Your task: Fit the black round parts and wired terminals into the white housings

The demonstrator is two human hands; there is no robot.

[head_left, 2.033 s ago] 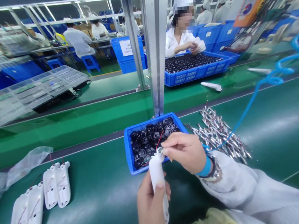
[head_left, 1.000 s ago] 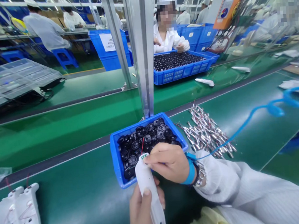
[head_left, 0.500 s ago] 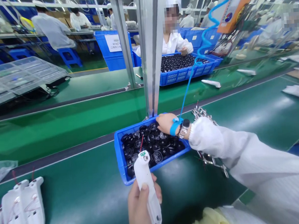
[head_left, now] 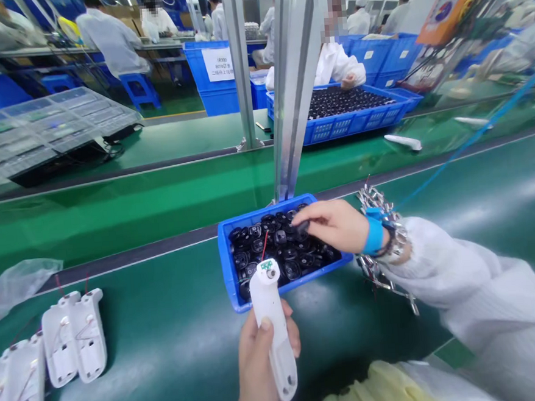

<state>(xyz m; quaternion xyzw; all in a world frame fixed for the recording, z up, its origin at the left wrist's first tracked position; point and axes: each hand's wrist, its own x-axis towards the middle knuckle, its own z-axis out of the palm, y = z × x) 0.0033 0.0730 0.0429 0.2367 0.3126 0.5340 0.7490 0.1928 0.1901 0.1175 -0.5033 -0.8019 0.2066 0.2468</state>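
Two grips: left hand on green-topped white housing, right hand on black part.

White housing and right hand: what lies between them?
In the head view, a blue crate of black round parts, with a red wire, lies between the white housing and the right hand.

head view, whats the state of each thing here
left hand, closed around the housing
white plastic housing, held upright
green circuit board, sitting at the housing's top
right hand, over the tray, dark part at fingertips
blue tray, on the belt, filled
black round parts, heaped loose in the tray
blue wrist strap, fastened on the right wrist
open white housings, lying on the belt, thin wires inside
metal parts, piled beside the tray
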